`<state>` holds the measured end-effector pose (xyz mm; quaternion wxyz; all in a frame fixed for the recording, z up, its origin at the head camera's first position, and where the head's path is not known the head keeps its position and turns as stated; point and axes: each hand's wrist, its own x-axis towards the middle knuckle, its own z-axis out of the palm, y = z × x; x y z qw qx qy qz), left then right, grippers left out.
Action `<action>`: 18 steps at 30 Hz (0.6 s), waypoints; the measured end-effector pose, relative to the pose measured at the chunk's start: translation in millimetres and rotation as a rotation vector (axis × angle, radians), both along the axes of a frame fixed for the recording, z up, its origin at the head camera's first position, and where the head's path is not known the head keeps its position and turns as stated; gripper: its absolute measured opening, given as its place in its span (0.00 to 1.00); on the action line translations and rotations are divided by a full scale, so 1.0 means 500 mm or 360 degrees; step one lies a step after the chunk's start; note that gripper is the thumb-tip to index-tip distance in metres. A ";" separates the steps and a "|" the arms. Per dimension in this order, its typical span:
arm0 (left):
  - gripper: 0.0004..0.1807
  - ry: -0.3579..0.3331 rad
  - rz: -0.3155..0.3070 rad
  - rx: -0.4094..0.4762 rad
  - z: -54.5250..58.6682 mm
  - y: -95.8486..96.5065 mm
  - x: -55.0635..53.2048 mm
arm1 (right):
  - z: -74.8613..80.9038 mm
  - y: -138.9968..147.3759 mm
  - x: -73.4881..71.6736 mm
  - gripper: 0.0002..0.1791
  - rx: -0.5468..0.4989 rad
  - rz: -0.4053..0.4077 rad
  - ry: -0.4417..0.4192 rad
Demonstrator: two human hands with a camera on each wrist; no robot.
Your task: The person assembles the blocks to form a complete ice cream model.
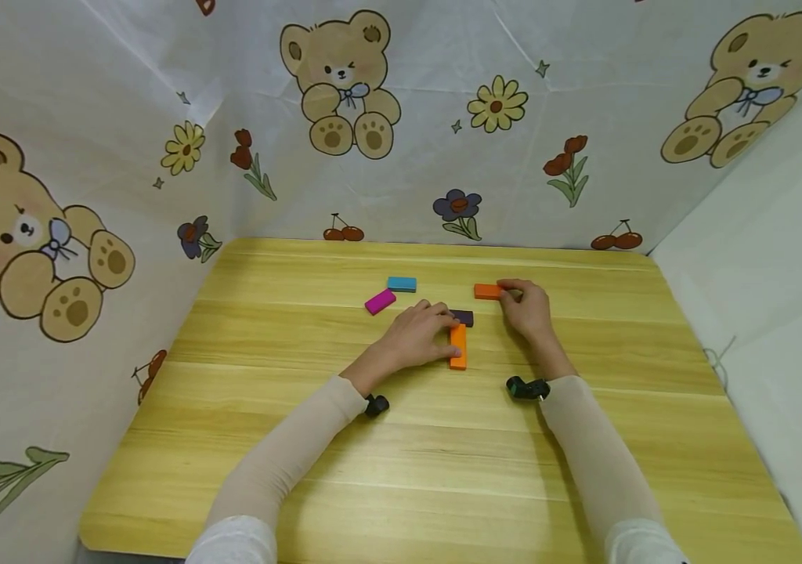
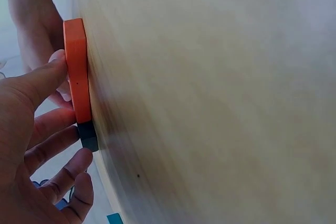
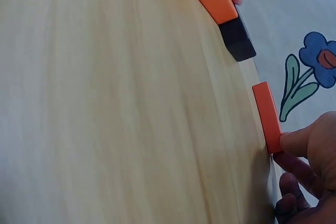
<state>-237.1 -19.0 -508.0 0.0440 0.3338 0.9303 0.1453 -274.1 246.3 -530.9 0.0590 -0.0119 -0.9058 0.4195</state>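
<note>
My left hand (image 1: pixel 415 337) holds an orange block (image 1: pixel 458 348), with the thumb near its near end and the index finger near its far end. At that far end lies a dark block (image 1: pixel 464 318), seemingly touching the orange one; in the left wrist view, other fingers of this hand are beside the dark block (image 2: pixel 88 136). Farther back and to the right, my right hand (image 1: pixel 528 313) pinches the right end of a red-orange block (image 1: pixel 487 291). In the right wrist view the thumb lies against this red-orange block (image 3: pixel 268 119), which rests on the table.
A blue block (image 1: pixel 402 283) and a magenta block (image 1: pixel 380 301) lie on the wooden table (image 1: pixel 288 313), beyond my left hand. A white cloth (image 1: pixel 415 180) printed with bears and flowers hangs behind the table's far edge and along its left side.
</note>
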 end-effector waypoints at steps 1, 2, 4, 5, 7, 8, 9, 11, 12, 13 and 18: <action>0.33 0.0002 0.0000 0.0004 0.000 0.001 0.000 | -0.001 -0.003 -0.001 0.19 -0.0002 0.0000 -0.0001; 0.33 0.0006 0.0002 0.0006 -0.001 0.002 0.001 | -0.002 -0.005 -0.001 0.19 -0.0006 -0.0002 -0.0002; 0.33 0.0016 0.0004 0.0012 -0.001 0.002 0.001 | -0.004 -0.012 -0.004 0.20 -0.0005 -0.0006 -0.0004; 0.33 0.0018 0.0005 0.0015 0.000 0.001 0.001 | -0.005 -0.016 -0.005 0.20 -0.0012 -0.0008 -0.0007; 0.33 0.0017 0.0004 0.0016 0.001 -0.001 0.001 | -0.006 -0.024 -0.006 0.20 -0.0018 -0.0014 -0.0014; 0.33 0.0015 0.0003 0.0014 0.001 -0.001 0.001 | -0.006 -0.027 -0.007 0.19 -0.0028 -0.0017 -0.0019; 0.33 0.0011 0.0001 0.0015 0.001 -0.002 0.001 | -0.005 -0.030 -0.008 0.19 -0.0031 -0.0016 -0.0023; 0.33 0.0004 0.0000 0.0008 0.002 -0.002 0.001 | -0.004 -0.037 -0.007 0.19 -0.0044 -0.0011 -0.0035; 0.33 0.0004 -0.0002 0.0005 0.002 -0.002 0.001 | -0.003 -0.040 -0.007 0.19 -0.0046 -0.0008 -0.0037; 0.33 0.0003 -0.0002 0.0004 0.002 -0.002 0.001 | -0.002 -0.043 -0.007 0.19 -0.0049 -0.0004 -0.0039; 0.33 0.0004 -0.0002 0.0011 0.001 0.000 0.001 | 0.000 -0.059 -0.009 0.19 -0.0048 0.0013 -0.0038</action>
